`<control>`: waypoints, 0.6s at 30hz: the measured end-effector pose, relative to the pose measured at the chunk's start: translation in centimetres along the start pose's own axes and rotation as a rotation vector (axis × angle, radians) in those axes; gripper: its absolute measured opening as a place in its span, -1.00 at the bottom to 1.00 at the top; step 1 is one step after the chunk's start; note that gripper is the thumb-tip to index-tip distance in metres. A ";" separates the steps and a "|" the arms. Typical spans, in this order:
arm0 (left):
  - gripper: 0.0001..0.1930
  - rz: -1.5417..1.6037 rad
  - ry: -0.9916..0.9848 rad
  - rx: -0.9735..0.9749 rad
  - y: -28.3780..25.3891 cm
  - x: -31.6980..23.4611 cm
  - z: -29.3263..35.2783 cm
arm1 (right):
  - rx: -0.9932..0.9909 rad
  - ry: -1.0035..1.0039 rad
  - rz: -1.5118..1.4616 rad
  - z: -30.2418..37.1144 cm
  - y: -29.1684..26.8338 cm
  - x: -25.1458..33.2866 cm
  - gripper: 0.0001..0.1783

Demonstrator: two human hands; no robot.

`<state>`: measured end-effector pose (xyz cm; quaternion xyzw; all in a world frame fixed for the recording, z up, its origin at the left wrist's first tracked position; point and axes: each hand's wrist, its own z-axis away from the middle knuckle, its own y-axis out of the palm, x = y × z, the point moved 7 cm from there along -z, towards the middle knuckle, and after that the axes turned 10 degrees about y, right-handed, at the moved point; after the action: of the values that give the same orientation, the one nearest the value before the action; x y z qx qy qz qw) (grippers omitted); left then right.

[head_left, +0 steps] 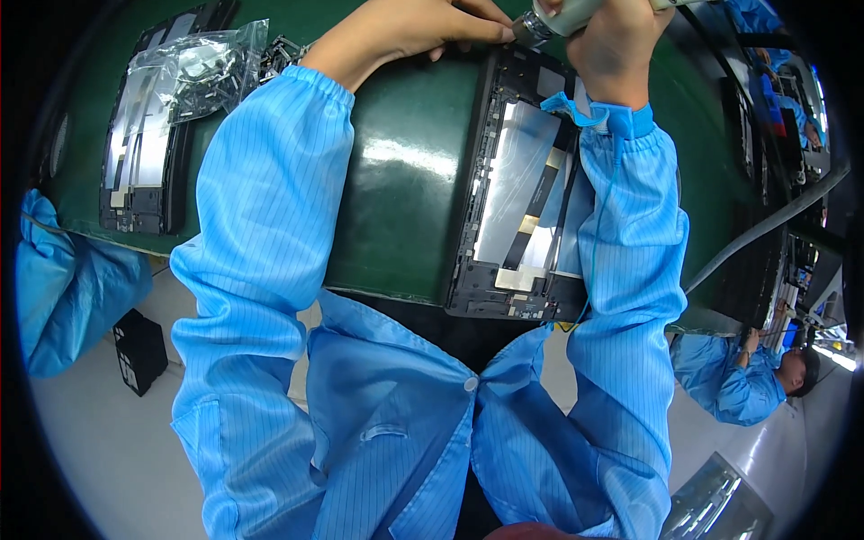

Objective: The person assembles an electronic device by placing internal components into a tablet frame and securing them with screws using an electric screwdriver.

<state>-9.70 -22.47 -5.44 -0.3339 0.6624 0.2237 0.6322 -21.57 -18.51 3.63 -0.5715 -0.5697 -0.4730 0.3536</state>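
Observation:
My right hand [616, 45] is wrapped round a pale power screwdriver [572, 16] with a metal collar, at the top edge of the view. Its tip is over the far end of an opened, black-framed tablet-like device [513, 189], which has silver panels and flat dark ribbon cables inside. Beside the tip, my left hand [418, 31] has its thumb and fingers drawn together at the device's far edge; whatever they pinch is too small to make out. A blue wrist strap [621, 120] with a thin cord circles my right wrist, and my right sleeve hides part of the device.
On the green table [396, 216], a similar opened device [139, 171] lies at the left. A clear plastic bag [211, 72] of small metal parts rests on it, with loose parts [283, 56] beside it. A grey cable [774, 225] arcs at the right. Another person [747, 378] sits beyond.

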 end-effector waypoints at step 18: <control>-0.84 -0.001 0.022 0.008 -0.1 0.2 -0.1 | -0.001 0.002 0.025 0.0 0.4 0.0 -0.83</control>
<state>-9.71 -22.65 -5.57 -0.3339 0.6701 0.2171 0.6263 -21.16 -18.54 3.72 -0.5782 -0.5619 -0.4696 0.3596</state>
